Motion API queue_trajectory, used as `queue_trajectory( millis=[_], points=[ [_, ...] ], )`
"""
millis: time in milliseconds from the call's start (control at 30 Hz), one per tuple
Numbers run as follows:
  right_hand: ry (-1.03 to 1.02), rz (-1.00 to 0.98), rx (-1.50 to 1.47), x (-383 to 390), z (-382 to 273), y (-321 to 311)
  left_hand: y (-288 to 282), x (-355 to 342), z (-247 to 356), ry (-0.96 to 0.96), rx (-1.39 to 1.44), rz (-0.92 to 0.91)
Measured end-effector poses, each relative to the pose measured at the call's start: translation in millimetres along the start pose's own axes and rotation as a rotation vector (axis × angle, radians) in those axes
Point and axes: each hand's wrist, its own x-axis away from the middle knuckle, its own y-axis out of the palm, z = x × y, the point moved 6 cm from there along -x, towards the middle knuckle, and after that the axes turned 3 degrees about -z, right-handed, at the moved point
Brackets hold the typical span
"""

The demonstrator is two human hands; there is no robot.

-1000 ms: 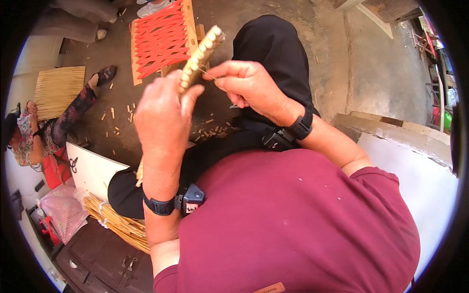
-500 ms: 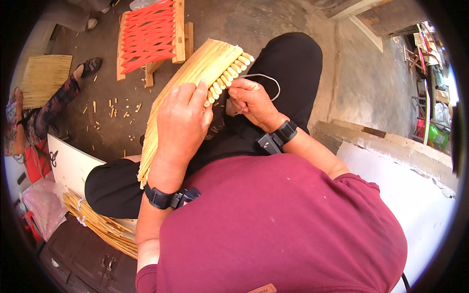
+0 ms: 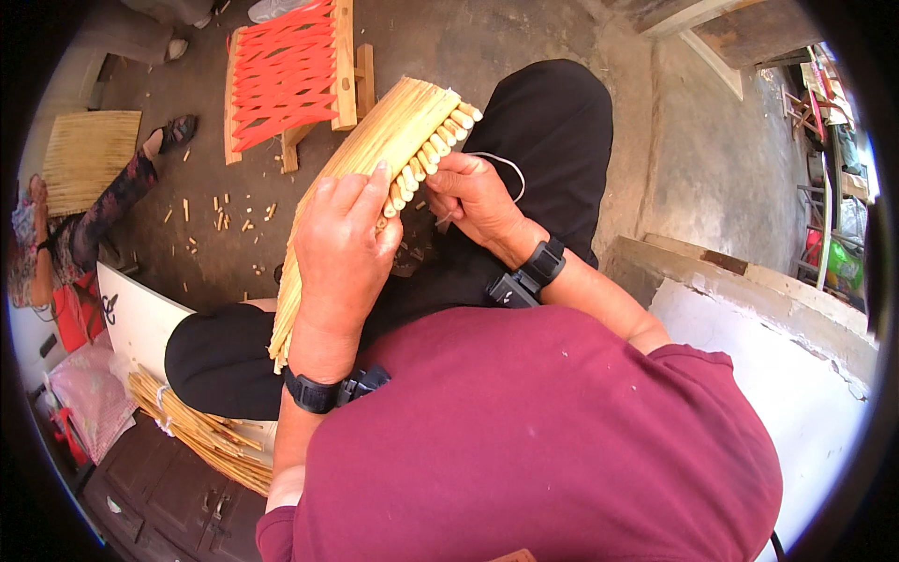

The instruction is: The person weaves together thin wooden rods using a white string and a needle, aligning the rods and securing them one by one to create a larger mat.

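Observation:
A panel of straw-coloured plant stalks point(image 3: 389, 122), laid side by side, leans across my lap. Its rounded, cut stalk ends face right. My left hand point(image 3: 342, 239) is closed on the panel's near part, thumb by the stalk ends and fingers over the top. Close to those ends, my right hand point(image 3: 479, 199) pinches a thin whitish cord point(image 3: 512, 169), which loops out behind the knuckles over my dark trouser leg. The right fingertips are partly hidden, so where the cord meets the stalks does not show.
A wooden stool point(image 3: 345, 70) with red woven strapping stands ahead. Stalk offcuts point(image 3: 222, 220) litter the floor. Left are black scissors point(image 3: 110, 309) on a white board, a tied stalk bundle point(image 3: 201, 436) and a dark cabinet point(image 3: 159, 487). Another person's arm point(image 3: 40, 272) is near a similar panel point(image 3: 89, 155).
The right hand has shifted slightly left and down along the stalk ends, and the cord loop with it. The left hand keeps its hold; the whole view has moved a little.

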Motion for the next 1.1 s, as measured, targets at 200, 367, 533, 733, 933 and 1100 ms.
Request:
queue_trajectory(
  millis=[200, 367, 533, 733, 933, 1100],
  points=[
    [-0.021, 0.038, 0.061, 1, -6, 4, 1, 1, 0, 0.006, 0.011, 0.024],
    [-0.011, 0.049, 0.083, -2, -6, 4, 0, 0, -3, -0.007, -0.01, 0.026],
    [-0.02, 0.036, 0.095, -1, -9, 11, -2, -1, -3, -0.002, -0.002, 0.046],
    [-0.022, 0.082, 0.248, -6, -21, 28, -1, 0, -7, 0.029, 0.025, 0.039],
    [0.007, 0.008, 0.063, -8, -23, 41, -7, 1, -8, -0.007, 0.044, 0.013],
    [0.048, -0.161, 0.087, 6, -53, 64, -12, 9, -9, -0.094, 0.006, -0.053]
  ],
)
